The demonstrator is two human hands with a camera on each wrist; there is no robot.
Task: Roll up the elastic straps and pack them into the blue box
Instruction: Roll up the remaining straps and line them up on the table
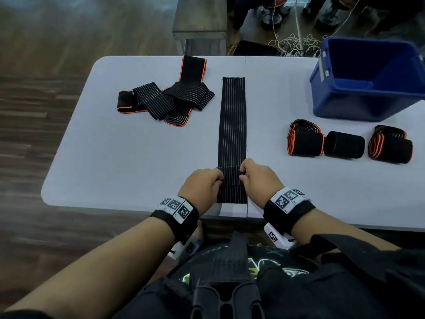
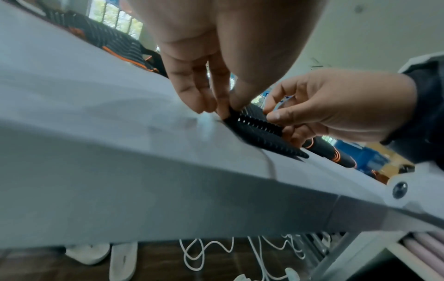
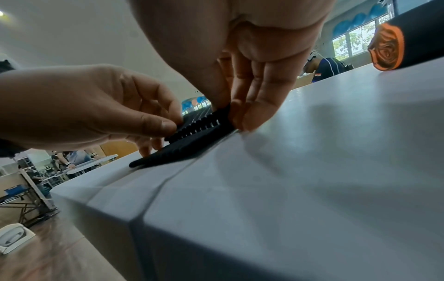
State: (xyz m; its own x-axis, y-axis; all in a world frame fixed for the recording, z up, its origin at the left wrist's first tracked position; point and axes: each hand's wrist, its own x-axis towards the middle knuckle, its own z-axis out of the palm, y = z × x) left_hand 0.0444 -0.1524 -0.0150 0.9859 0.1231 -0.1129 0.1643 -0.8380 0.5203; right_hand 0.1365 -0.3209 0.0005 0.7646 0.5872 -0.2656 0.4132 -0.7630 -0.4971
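A long black striped elastic strap lies flat down the middle of the white table, its near end folded over at the front edge. My left hand pinches the left edge of that fold and my right hand pinches the right edge. In the left wrist view my left fingers nip the ribbed strap; the right wrist view has my right fingers on the strap. The blue box stands open at the back right.
Three rolled straps lie in a row in front of the box. A loose pile of orange-edged straps lies at the back left. Cables and a grey bench are beyond the table.
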